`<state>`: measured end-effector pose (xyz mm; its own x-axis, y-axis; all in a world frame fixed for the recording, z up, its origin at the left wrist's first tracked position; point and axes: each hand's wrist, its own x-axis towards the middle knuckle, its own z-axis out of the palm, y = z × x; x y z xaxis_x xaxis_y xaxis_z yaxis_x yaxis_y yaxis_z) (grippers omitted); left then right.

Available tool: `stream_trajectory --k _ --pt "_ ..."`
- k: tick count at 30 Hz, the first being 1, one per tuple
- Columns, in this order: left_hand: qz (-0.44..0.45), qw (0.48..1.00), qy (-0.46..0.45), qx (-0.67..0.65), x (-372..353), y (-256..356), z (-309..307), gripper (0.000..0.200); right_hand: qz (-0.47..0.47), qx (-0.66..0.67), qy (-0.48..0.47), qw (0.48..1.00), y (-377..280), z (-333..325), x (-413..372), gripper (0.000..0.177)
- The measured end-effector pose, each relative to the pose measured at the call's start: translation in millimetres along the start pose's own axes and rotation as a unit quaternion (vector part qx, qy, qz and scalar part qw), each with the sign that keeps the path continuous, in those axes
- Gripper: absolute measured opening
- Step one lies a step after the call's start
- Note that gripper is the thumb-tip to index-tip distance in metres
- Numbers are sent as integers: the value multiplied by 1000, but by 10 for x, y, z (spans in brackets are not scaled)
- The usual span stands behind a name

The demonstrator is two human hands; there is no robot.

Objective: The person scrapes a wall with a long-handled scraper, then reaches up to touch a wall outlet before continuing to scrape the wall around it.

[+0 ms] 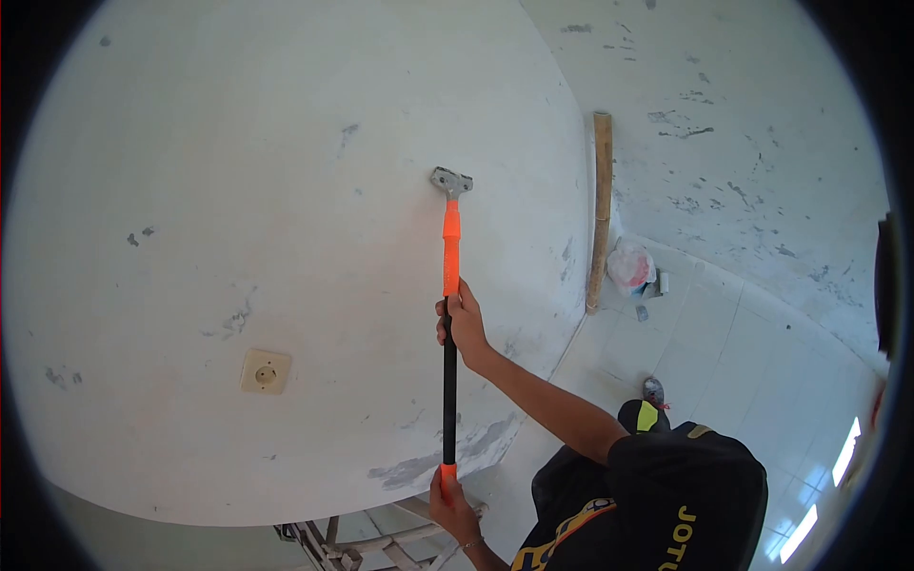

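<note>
A long-handled scraper (450,381) with an orange and black pole runs upright in front of the white wall (314,171). Its grey metal head (452,181) overlaps the wall surface at the top. My right hand (464,325) is closed around the pole just below the upper orange section, fingers wrapped to its left side. Lower down, my left hand (453,509) grips the orange end of the pole, and a thin band circles that wrist. Grey scuffed patches mark the wall around the tool, the largest one (447,457) near its bottom edge.
A beige wall socket (266,372) sits left of the pole. In the corner leans a bamboo pole (600,209), beside a plastic bag (630,266) on the tiled floor (705,324). A wooden frame (381,544) stands at the bottom. My shoe (653,390) shows on the right.
</note>
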<state>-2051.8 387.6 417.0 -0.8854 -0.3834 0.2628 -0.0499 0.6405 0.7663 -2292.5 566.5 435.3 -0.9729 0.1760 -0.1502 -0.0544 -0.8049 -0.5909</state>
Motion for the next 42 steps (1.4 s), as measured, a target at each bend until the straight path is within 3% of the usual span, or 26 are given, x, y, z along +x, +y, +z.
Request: stream_trajectory --k 1,3,4,6,9,12,15,18,19,24,29,35,39,42 --pt "-3 1000 3 -4 15 -5 -7 33 -4 23 9 1000 -70 -3 73 35" --pt "130 989 -17 61 72 -2 -26 33 -13 40 36 998 -105 32 108 33" --pt "131 990 -16 58 43 21 -45 33 -15 38 35 999 -101 35 69 33" --pt "3 998 -61 -9 -27 146 -143 31 -21 17 34 999 -99 50 -33 32" --pt "-12 997 -80 -9 -85 89 -219 34 -30 24 44 998 -193 -14 93 33" --pt "52 997 -52 -14 -121 -9 -204 39 -45 21 72 996 -414 -9 379 36" --pt "9 998 -34 -44 -136 -52 -277 50 -33 2 68 997 -402 120 159 37" --pt "63 991 16 -114 -68 -49 -201 46 -35 -22 46 998 -360 150 65 39" --pt "45 990 -37 -128 -61 -62 -257 48 -41 4 50 998 -425 127 151 37" --pt "74 992 -32 -95 -133 -70 -263 43 -65 62 77 993 -741 102 575 24" --pt "59 988 -20 -142 -21 51 -165 44 -23 18 45 999 -691 141 166 24" --pt "47 987 18 -154 -100 41 -213 48 -90 53 97 990 -1089 23 984 24" --pt "55 987 25 -146 -38 -37 -101 49 -72 36 61 995 -1082 83 511 21" --pt "70 985 4 -155 21 31 11 50 -34 19 35 999 -1217 8 577 20"
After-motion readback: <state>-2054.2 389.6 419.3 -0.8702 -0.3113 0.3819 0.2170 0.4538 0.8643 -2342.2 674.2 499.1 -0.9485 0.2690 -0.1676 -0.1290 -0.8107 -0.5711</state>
